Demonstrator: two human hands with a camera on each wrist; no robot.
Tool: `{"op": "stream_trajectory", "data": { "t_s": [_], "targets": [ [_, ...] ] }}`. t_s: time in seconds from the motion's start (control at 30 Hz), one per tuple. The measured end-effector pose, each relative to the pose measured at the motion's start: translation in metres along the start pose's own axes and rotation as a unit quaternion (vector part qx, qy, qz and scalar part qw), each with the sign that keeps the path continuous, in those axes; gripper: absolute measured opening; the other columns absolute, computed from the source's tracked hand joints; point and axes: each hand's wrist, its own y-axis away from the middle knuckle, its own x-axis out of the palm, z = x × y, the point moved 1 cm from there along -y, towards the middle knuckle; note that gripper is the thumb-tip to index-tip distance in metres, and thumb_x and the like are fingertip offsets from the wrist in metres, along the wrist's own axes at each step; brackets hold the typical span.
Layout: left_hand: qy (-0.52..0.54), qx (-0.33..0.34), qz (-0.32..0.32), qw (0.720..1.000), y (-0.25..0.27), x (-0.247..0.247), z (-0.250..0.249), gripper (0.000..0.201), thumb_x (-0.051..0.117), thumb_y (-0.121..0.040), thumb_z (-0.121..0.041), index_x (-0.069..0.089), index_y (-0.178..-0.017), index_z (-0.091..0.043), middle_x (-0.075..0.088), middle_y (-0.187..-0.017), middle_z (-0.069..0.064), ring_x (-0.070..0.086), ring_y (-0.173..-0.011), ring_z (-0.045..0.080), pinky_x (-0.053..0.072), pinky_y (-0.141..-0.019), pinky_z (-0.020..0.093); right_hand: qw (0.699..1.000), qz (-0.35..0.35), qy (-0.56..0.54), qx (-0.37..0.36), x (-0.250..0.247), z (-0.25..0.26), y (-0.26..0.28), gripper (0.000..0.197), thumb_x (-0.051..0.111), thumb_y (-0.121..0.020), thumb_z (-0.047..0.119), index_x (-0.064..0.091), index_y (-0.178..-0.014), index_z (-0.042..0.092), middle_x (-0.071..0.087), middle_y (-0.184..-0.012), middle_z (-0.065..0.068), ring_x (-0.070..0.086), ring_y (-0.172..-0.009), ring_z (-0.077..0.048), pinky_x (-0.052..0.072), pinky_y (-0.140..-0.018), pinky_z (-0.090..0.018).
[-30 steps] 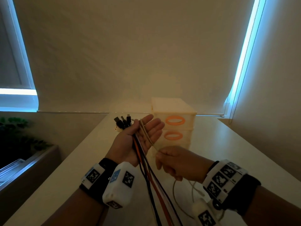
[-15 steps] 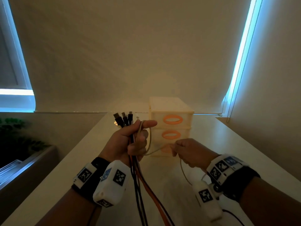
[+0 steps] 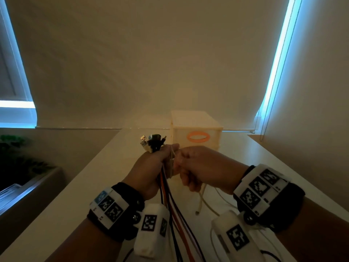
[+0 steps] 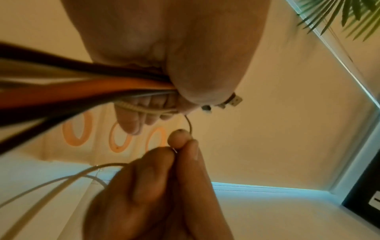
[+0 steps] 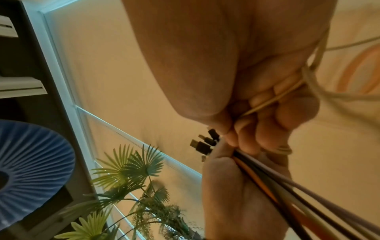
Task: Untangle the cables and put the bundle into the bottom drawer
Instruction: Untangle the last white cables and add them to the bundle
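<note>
Presently held: one bundle of cables (image 3: pixel 171 203), black, orange and pale strands together, clenched in the left hand (image 3: pixel 151 167) above the worktop (image 3: pixel 79 195), fingers curled round it. Plug ends (image 3: pixel 152 142), several black and one metal USB type, stick up out of the top of that fist; the strands hang down past the left wrist toward the bottom edge of the head view. Right hand (image 3: pixel 200 167): directly beside the left and touching it, thumb and fingertips pinching a thin cream cord (image 4: pixel 190 124) that arcs up to the left fist; in the left wrist view further turns of the same cord lie across the left fingers (image 4: pixel 131 120). Loose pale cable loops (image 3: pixel 207 203) trail from under the right hand onto the worktop. Drawer unit (image 3: pixel 196 129): cream plastic with orange ring handles, standing on the worktop just behind the hands; the head view shows only the top handle, the lower drawers being hidden by the hands, while the left wrist view shows three handles. Green plant (image 5: pixel 127 170): at the person's left, beside the window.
</note>
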Motion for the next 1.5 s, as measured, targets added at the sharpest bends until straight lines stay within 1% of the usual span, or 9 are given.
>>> {"op": "stream_trajectory", "data": {
  "t_s": [0.13,0.27,0.43,0.63,0.83,1.07,1.23,1.4,1.5],
  "targets": [
    [0.251,0.026,-0.026,0.967,-0.008,-0.006,-0.009,0.042,0.036,-0.11,-0.029,0.057,-0.132,0.0,0.072,-0.119,0.02,0.071,-0.107,0.035,0.058,-0.092,0.042,0.996,0.072,0.044,-0.002,0.007,-0.018,0.004,0.024,0.042,-0.104,0.021,0.062,-0.096,0.009,0.069,-0.072,-0.004,0.064,-0.066,-0.016,0.053,-0.066,-0.027],
    [0.363,0.046,0.006,0.931,-0.009,-0.019,-0.021,0.043,0.042,-0.108,-0.029,0.061,-0.129,0.003,0.075,-0.107,0.017,0.077,-0.086,0.027,0.063,-0.069,0.028,0.997,0.048,0.052,0.021,-0.003,-0.045,-0.002,0.023,0.043,-0.105,0.021,0.06,-0.095,0.009,0.063,-0.074,-0.005,0.062,-0.065,-0.017,0.051,-0.062,-0.023],
    [0.311,0.018,0.118,0.943,-0.006,-0.026,-0.025,0.043,0.038,-0.108,-0.035,0.06,-0.133,-0.008,0.063,-0.068,-0.005,0.057,-0.05,0.002,0.047,-0.043,0.013,0.996,0.011,0.034,0.087,-0.023,-0.091,-0.012,0.022,0.046,-0.103,0.018,0.06,-0.09,0.008,0.064,-0.075,-0.006,0.062,-0.062,-0.015,0.053,-0.063,-0.029],
    [0.267,-0.007,0.295,0.918,-0.007,-0.029,-0.024,0.044,0.033,-0.109,-0.028,0.047,-0.138,0.002,0.062,-0.07,0.003,0.054,-0.047,0.007,0.042,-0.043,0.018,0.99,-0.066,0.044,0.116,-0.033,-0.102,-0.02,0.022,0.049,-0.101,0.018,0.064,-0.089,0.008,0.062,-0.07,-0.005,0.053,-0.055,-0.016,0.043,-0.053,-0.029],
    [0.02,-0.064,0.241,0.968,0.008,-0.014,-0.011,0.043,0.041,-0.102,-0.024,0.074,-0.11,0.002,0.067,-0.063,0.009,0.051,-0.033,0.011,0.029,-0.03,0.016,0.986,-0.136,0.028,0.095,-0.049,-0.062,-0.027,0.022,0.047,-0.1,0.014,0.063,-0.088,0.006,0.053,-0.064,-0.004,0.04,-0.048,-0.014,0.03,-0.044,-0.026],
    [-0.038,-0.156,0.214,0.964,0.005,-0.005,0.0,0.045,0.047,-0.097,-0.026,0.067,-0.121,0.006,0.07,-0.118,0.027,0.076,-0.08,0.032,0.048,-0.039,0.019,0.99,-0.136,-0.042,0.002,-0.056,-0.005,-0.014,0.025,0.046,-0.103,0.016,0.063,-0.091,0.004,0.044,-0.056,-0.001,0.031,-0.039,-0.008,0.022,-0.042,-0.021],
    [0.124,-0.075,0.067,0.987,-0.003,0.002,0.004,0.039,0.04,-0.108,-0.021,0.064,-0.116,0.009,0.073,-0.105,0.024,0.075,-0.085,0.034,0.062,-0.075,0.038,0.997,-0.062,-0.018,-0.053,-0.024,0.013,0.0,0.021,0.052,-0.1,0.013,0.065,-0.087,0.004,0.048,-0.045,0.007,0.039,-0.035,-0.002,0.031,-0.039,-0.016],
    [0.257,-0.008,0.04,0.966,-0.008,-0.001,-0.002,0.047,0.035,-0.109,-0.029,0.058,-0.131,0.005,0.068,-0.126,0.022,0.071,-0.108,0.034,0.061,-0.086,0.04,0.997,-0.065,0.007,-0.052,0.006,-0.017,-0.005,0.023,0.052,-0.099,0.016,0.068,-0.091,0.003,0.05,-0.048,0.012,0.043,-0.044,0.001,0.037,-0.049,-0.016],
    [0.292,-0.008,0.048,0.955,-0.007,-0.003,-0.004,0.046,0.038,-0.108,-0.03,0.062,-0.126,0.005,0.072,-0.117,0.021,0.075,-0.098,0.031,0.061,-0.083,0.036,0.997,-0.017,0.059,-0.046,0.017,-0.037,-0.002,0.025,0.048,-0.101,0.022,0.069,-0.09,0.015,0.053,-0.059,0.009,0.049,-0.054,-0.002,0.044,-0.06,-0.02]
  ]
}}
